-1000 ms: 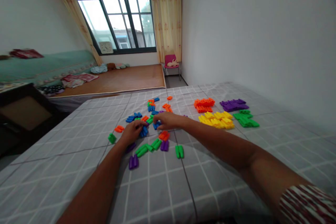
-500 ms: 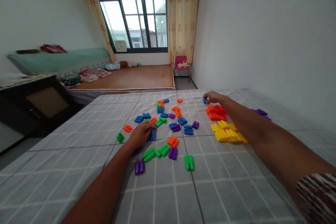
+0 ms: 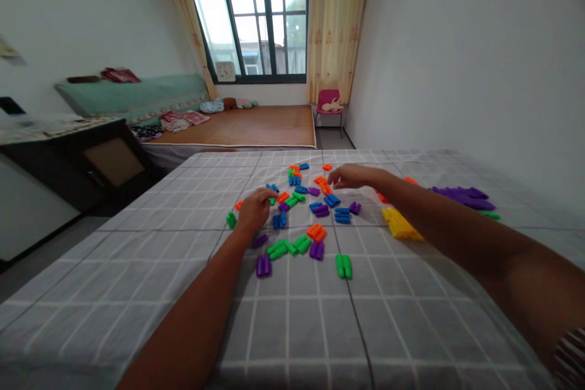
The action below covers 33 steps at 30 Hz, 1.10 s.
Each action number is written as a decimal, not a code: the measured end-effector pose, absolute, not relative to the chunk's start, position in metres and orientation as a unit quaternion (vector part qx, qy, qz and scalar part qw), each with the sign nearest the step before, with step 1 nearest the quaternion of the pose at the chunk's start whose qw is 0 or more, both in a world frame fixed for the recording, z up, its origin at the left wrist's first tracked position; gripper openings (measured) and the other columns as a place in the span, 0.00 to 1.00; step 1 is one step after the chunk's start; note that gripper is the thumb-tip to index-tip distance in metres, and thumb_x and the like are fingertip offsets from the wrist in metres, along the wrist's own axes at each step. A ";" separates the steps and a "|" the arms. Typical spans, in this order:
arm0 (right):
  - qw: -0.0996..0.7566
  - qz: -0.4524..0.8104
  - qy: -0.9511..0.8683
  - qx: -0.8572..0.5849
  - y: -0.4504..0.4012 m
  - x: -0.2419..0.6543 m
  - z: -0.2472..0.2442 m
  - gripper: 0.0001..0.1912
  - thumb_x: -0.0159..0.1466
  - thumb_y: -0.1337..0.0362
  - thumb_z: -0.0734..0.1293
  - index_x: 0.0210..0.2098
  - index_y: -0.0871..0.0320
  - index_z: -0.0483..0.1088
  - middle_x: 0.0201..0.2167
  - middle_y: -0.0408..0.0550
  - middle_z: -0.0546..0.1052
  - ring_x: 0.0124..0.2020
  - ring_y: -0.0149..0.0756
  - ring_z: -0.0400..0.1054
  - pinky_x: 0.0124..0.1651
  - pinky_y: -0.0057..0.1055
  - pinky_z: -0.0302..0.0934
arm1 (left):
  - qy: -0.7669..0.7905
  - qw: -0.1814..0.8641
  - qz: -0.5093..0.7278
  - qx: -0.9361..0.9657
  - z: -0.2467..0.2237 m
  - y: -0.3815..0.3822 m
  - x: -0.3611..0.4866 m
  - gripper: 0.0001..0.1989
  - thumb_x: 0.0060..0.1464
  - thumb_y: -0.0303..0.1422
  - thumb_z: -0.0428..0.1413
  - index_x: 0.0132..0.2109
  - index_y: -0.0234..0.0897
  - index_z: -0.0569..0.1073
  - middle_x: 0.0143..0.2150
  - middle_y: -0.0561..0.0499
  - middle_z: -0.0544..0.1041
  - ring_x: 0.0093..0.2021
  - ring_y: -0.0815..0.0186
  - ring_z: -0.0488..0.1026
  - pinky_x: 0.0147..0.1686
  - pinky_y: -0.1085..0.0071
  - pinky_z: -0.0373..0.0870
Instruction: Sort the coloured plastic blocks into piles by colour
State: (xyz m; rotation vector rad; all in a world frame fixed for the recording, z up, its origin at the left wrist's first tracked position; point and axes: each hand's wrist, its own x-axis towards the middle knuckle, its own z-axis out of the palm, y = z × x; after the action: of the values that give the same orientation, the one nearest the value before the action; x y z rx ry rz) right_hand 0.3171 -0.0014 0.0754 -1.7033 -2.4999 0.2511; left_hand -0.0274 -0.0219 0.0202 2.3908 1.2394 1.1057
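A: At the left of the scatter, the left hand (image 3: 253,209) lies on the grey checked bedsheet (image 3: 137,268), fingers curled loosely over the small blue plastic blocks (image 3: 279,220) and the orange plastic block (image 3: 283,197) by its fingertips. Whether it actually pinches one, I cannot tell.

B: I'd say grip one piece by its long sides, so the neighbours stay put. And the middle of the frame?

A: Loose green plastic blocks (image 3: 287,248) and purple plastic blocks (image 3: 316,250) lie there. Right of centre, the right hand (image 3: 350,176) hovers low, fingers drawn together, tips pointing at orange pieces (image 3: 322,183); no block shows between them.

B: Farther right?

A: A yellow plastic block pile (image 3: 399,223) and a purple plastic block pile (image 3: 464,197), well apart from the scatter.
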 end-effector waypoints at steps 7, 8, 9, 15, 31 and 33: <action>-0.002 0.080 -0.877 -0.475 -0.032 0.276 0.053 0.19 0.48 0.68 0.74 0.41 0.52 0.78 0.37 0.46 0.80 0.36 0.38 0.73 0.36 0.27 0.61 | 0.477 0.128 0.410 0.767 0.018 -0.014 -0.039 0.14 0.51 0.25 0.47 0.35 0.38 0.78 0.38 0.51 0.80 0.41 0.65 0.76 0.47 0.69 0.71; 0.000 0.083 -0.876 -0.475 -0.035 0.275 0.052 0.17 0.50 0.66 0.73 0.41 0.52 0.78 0.36 0.45 0.80 0.35 0.37 0.73 0.35 0.27 0.60 | 0.474 0.131 0.401 0.773 0.016 -0.014 -0.038 0.14 0.51 0.25 0.48 0.35 0.38 0.78 0.38 0.51 0.80 0.41 0.65 0.76 0.46 0.69 0.71; 0.005 0.083 -0.877 -0.474 -0.037 0.274 0.051 0.15 0.52 0.63 0.73 0.40 0.53 0.78 0.35 0.46 0.80 0.34 0.37 0.73 0.34 0.27 0.60 | 0.469 0.132 0.391 0.781 0.014 -0.015 -0.037 0.14 0.50 0.25 0.48 0.35 0.38 0.78 0.38 0.51 0.80 0.41 0.65 0.76 0.46 0.69 0.71; 0.064 0.083 -0.863 -0.493 -0.019 0.314 0.062 0.13 0.57 0.57 0.70 0.40 0.54 0.77 0.37 0.45 0.80 0.37 0.35 0.73 0.38 0.27 0.61 | 0.461 0.122 0.347 0.808 0.011 -0.016 -0.035 0.14 0.51 0.26 0.48 0.35 0.40 0.78 0.37 0.51 0.81 0.41 0.64 0.77 0.46 0.67 0.72; 0.001 0.045 -0.686 -0.726 0.033 0.520 0.032 0.22 0.52 0.64 0.72 0.48 0.57 0.75 0.47 0.53 0.79 0.45 0.41 0.73 0.43 0.30 0.63 | 0.458 0.117 0.304 0.827 0.007 -0.012 -0.041 0.14 0.50 0.28 0.47 0.36 0.41 0.78 0.38 0.51 0.81 0.42 0.61 0.77 0.46 0.64 0.72; -0.003 0.051 -0.694 -0.718 0.035 0.519 0.030 0.23 0.53 0.63 0.71 0.49 0.56 0.74 0.46 0.52 0.79 0.46 0.41 0.73 0.44 0.31 0.63 | 0.456 0.118 0.299 0.830 0.007 -0.012 -0.041 0.14 0.50 0.27 0.47 0.36 0.40 0.78 0.38 0.50 0.81 0.41 0.61 0.77 0.46 0.64 0.72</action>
State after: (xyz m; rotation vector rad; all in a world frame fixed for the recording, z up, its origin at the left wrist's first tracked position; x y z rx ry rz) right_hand 0.5187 0.0351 0.0301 -2.2591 -2.1857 0.1599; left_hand -0.0410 -0.0121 0.0066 2.4270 1.3348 0.8737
